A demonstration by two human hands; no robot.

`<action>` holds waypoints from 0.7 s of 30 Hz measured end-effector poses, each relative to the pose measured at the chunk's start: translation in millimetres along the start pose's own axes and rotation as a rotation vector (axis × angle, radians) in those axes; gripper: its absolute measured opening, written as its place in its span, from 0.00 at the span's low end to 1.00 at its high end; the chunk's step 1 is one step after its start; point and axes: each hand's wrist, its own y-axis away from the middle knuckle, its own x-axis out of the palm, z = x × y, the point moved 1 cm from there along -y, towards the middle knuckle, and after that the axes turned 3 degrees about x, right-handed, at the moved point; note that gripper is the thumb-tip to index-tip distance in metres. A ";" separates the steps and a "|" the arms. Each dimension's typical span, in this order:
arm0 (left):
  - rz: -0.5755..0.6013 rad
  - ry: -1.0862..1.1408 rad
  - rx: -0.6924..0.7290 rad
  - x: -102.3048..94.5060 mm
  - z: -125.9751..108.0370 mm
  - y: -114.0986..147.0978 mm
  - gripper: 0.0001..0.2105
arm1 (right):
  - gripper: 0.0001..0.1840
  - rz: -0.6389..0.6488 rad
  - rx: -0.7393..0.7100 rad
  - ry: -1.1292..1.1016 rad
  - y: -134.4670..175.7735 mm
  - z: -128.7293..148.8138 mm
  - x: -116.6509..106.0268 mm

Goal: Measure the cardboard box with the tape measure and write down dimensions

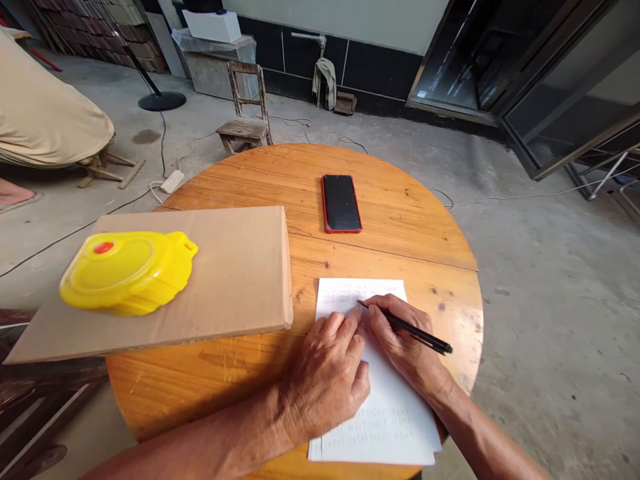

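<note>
White sheets of paper [385, 393] with rows of small handwritten marks lie stacked on the round wooden table. A black pen [410, 328] is gripped in my right hand [407, 340], its tip touching the top sheet just below the upper rows. My left hand [333, 373] rests on the left part of the sheet, fingers loosely bent and partly apart, with nothing in it. Its index fingertip lies close to the pen tip. My hands and wrists cover the middle of the paper.
A red-edged phone [342, 203] lies behind the paper. To the left, a yellow plastic case with a red button [133, 270] sits on a cardboard sheet [245, 267] overhanging the round table [425, 233]. A small wooden chair [245, 127] stands beyond.
</note>
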 end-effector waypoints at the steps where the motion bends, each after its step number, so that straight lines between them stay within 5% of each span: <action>1: -0.004 0.000 0.001 0.2 0.0 0.1 0.17 | 0.09 0.006 0.006 -0.001 -0.3 0.3 -0.4; 21: 0.019 0.017 -0.007 -0.7 0.3 0.0 0.20 | 0.08 -0.058 0.073 -0.049 1.8 -3.5 -2.1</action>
